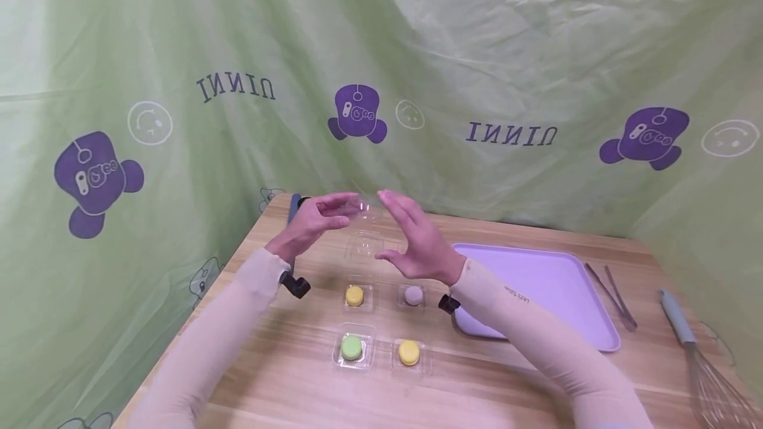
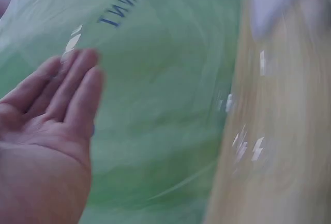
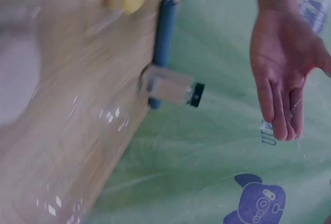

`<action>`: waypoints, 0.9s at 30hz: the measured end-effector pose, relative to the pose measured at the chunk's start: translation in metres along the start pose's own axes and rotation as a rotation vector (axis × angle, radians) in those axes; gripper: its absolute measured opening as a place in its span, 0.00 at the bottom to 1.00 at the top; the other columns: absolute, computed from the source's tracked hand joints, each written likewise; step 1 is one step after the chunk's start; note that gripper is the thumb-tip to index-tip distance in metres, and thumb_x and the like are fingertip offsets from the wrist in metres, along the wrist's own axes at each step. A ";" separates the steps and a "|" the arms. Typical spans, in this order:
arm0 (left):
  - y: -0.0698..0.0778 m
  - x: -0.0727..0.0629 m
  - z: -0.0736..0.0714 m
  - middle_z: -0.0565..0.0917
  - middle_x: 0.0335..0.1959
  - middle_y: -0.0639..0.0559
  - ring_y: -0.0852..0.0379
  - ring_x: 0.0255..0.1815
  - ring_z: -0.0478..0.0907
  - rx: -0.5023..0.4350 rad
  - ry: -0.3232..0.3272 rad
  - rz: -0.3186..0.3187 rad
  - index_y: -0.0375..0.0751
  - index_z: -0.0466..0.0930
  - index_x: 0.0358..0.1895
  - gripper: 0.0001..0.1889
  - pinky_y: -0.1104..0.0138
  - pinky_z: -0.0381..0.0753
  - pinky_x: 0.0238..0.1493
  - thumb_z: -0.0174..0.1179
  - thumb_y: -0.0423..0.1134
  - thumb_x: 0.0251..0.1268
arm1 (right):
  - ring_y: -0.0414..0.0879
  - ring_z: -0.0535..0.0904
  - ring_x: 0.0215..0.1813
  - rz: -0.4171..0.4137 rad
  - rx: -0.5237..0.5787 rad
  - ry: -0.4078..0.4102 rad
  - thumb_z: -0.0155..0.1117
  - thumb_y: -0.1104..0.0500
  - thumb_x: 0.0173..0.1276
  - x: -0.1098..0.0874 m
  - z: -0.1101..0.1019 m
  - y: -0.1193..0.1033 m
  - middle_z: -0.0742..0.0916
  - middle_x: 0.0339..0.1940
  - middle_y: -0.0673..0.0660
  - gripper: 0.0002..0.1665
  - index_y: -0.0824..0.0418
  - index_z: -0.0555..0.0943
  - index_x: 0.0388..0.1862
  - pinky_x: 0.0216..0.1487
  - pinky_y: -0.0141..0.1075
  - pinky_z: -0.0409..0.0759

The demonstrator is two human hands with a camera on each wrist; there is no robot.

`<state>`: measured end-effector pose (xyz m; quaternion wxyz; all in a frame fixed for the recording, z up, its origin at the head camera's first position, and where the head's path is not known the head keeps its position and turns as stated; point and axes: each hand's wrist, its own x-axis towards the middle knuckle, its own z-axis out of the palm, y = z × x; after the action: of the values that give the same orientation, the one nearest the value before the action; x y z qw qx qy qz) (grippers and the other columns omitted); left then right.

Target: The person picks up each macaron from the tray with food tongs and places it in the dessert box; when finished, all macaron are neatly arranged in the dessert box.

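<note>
My left hand [image 1: 314,218] is raised over the back of the table, its fingers almost straight. A clear plastic piece [image 1: 362,206], like a container lid, shows at its fingertips, seemingly pinched there; the exact contact is hard to see. My right hand [image 1: 417,238] faces it, thumb and fingers spread apart, with nothing seen in its grasp. Below them sits an empty clear container [image 1: 365,245]. Nearer are small clear containers with a yellow macaron [image 1: 354,295], a lilac macaron [image 1: 414,294], a green macaron [image 1: 351,347] and another yellow macaron [image 1: 409,352].
A lilac tray [image 1: 536,283] lies right of the macarons. Tongs [image 1: 614,296] and a blue-handled whisk [image 1: 685,326] lie beyond it. In the right wrist view, a blue bar [image 3: 164,35] and a clear bottle [image 3: 170,84] are near the table edge. A green curtain [image 1: 286,151] hangs behind.
</note>
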<state>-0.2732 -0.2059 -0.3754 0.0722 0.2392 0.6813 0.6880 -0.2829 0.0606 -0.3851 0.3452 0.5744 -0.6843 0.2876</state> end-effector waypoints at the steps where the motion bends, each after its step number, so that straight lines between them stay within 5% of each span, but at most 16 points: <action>1: 0.003 -0.002 -0.001 0.81 0.66 0.45 0.51 0.67 0.80 0.071 0.053 -0.004 0.32 0.68 0.72 0.37 0.63 0.80 0.67 0.71 0.36 0.60 | 0.62 0.64 0.78 0.067 0.054 0.006 0.84 0.59 0.47 0.001 0.000 -0.001 0.69 0.76 0.72 0.64 0.75 0.56 0.77 0.83 0.48 0.61; 6: 0.013 -0.011 -0.001 0.77 0.71 0.46 0.48 0.74 0.72 0.345 0.143 0.018 0.46 0.70 0.73 0.41 0.61 0.74 0.74 0.78 0.39 0.53 | 0.61 0.59 0.82 0.365 0.275 0.028 0.83 0.57 0.50 0.005 -0.002 -0.006 0.62 0.82 0.66 0.67 0.68 0.52 0.81 0.82 0.53 0.62; 11: 0.011 -0.022 0.009 0.78 0.70 0.48 0.48 0.75 0.71 0.434 0.135 0.068 0.47 0.72 0.72 0.43 0.52 0.73 0.75 0.80 0.41 0.49 | 0.56 0.56 0.84 0.577 0.430 -0.033 0.76 0.42 0.58 -0.001 0.001 -0.012 0.58 0.85 0.60 0.65 0.61 0.49 0.83 0.82 0.52 0.61; 20: -0.014 -0.038 0.025 0.78 0.70 0.47 0.46 0.73 0.74 0.509 0.065 0.034 0.46 0.73 0.71 0.42 0.49 0.71 0.75 0.80 0.45 0.49 | 0.55 0.60 0.82 0.718 0.522 -0.196 0.77 0.59 0.60 -0.030 0.024 -0.028 0.62 0.83 0.61 0.58 0.61 0.54 0.82 0.82 0.48 0.61; 27: -0.033 -0.051 0.030 0.81 0.68 0.48 0.45 0.71 0.76 0.534 0.057 -0.003 0.46 0.75 0.69 0.40 0.45 0.72 0.74 0.79 0.49 0.50 | 0.56 0.64 0.81 0.788 0.528 -0.252 0.77 0.58 0.60 -0.042 0.030 -0.036 0.67 0.81 0.58 0.53 0.57 0.61 0.80 0.80 0.53 0.64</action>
<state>-0.2233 -0.1982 -0.4206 -0.0116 0.2293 0.8408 0.4903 -0.2468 0.0557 -0.4369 -0.0330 0.3699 -0.7898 0.4881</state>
